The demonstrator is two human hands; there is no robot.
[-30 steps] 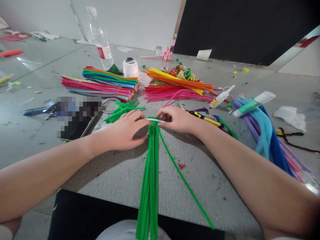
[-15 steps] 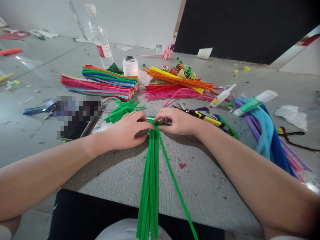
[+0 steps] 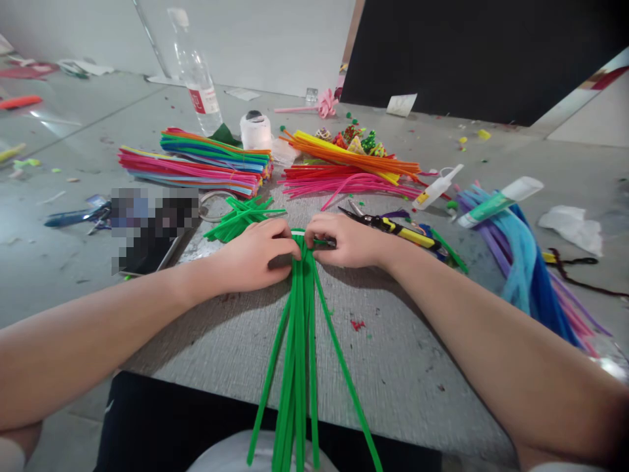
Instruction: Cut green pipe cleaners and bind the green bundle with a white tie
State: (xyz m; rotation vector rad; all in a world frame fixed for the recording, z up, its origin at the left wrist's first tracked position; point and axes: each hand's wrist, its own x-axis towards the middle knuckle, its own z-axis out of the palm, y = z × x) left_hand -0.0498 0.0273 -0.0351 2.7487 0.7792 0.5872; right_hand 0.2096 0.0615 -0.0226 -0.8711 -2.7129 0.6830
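A bundle of long green pipe cleaners [image 3: 297, 341] hangs from between my hands over the board's near edge, its strands fanning out toward me. My left hand [image 3: 263, 254] pinches the upper left end of the bundle with thumb and fingers. Opposite it, my right hand [image 3: 341, 240] has its fingers curled on the right end, by one strand that splays to the right. A thin white strip [image 3: 297, 232] runs across the top between both hands. Just beyond my left hand lies a pile of short green pipe cleaner pieces [image 3: 240, 217].
Pliers with yellow-black handles [image 3: 407, 233] lie right of my right hand. Behind are multicoloured pipe cleaner bundles [image 3: 196, 167], orange and red ones [image 3: 354, 170], and a plastic bottle [image 3: 201, 92]. A phone [image 3: 162, 236] is at left; blue and purple stems [image 3: 521, 255] and a glue tube [image 3: 506, 200] at right.
The green strands have spread apart, with one now splaying left and another separating on the right. My hands have shifted slightly at the bundle's top; both still grip there.
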